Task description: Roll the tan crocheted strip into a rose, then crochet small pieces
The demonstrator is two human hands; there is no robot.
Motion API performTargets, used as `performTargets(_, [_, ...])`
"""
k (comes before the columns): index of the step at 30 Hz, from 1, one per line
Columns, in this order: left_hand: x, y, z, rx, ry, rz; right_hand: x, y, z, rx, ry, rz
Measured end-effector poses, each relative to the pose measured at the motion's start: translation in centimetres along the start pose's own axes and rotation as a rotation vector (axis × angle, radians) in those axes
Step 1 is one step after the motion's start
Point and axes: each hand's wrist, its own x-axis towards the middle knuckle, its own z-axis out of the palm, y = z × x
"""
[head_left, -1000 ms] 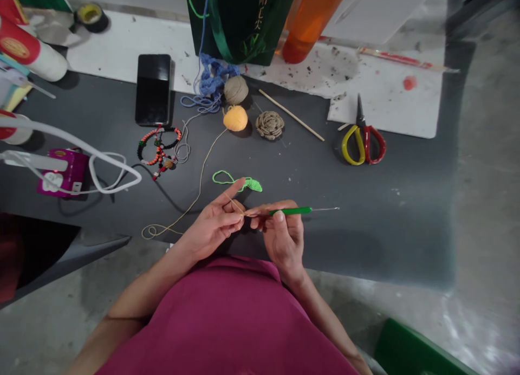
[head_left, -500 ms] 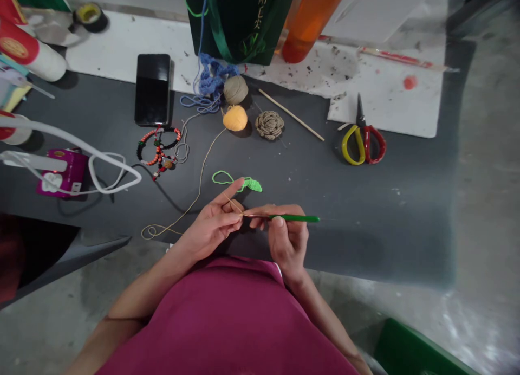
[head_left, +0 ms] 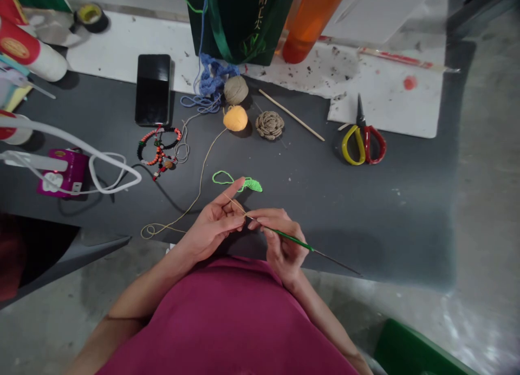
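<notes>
My left hand (head_left: 215, 220) pinches a thin tan thread (head_left: 202, 182) between thumb and fingers, its index finger raised close to a small bright green crocheted piece (head_left: 252, 185) with a loop of green yarn. My right hand (head_left: 282, 242) is shut on a green-handled crochet hook (head_left: 292, 239), whose metal tip meets the thread at my left fingers. The tan thread runs from a pale orange yarn ball (head_left: 235, 118) down past my left hand. The hook's tip and the thread there are too fine to see clearly.
On the dark mat (head_left: 365, 212) lie a tan yarn ball (head_left: 236, 90), a coiled tan rosette (head_left: 270, 125), blue yarn (head_left: 213, 79), a wooden stick (head_left: 291, 115), red-and-yellow scissors (head_left: 363, 142), a phone (head_left: 153, 90), beaded bracelets (head_left: 158, 150), and a white cable (head_left: 114, 166).
My right hand has dropped slightly and turned, so the hook now slants toward the lower right instead of lying level. My left hand has barely moved.
</notes>
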Motion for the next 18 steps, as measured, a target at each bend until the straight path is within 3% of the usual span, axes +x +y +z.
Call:
performTargets(4, [0.0, -0.1, 0.1, -0.019, -0.006, -0.002, 0.3, 0.2, -0.1, -0.139, -0.045, -0.148])
performTargets(8, [0.0, -0.3, 0.1, -0.058, -0.035, -0.003, 0.6, 0.4, 0.1, -0.218, -0.010, -0.311])
performTargets(15, [0.2, -0.5, 0.1, -0.160, -0.094, -0.083, -0.1, 0.4, 1.0, 0.034, 0.122, -0.050])
performTargets(18, [0.1, -0.6, 0.3, -0.095, -0.076, -0.029, -0.1, 0.3, 0.9, 0.141, 0.123, 0.051])
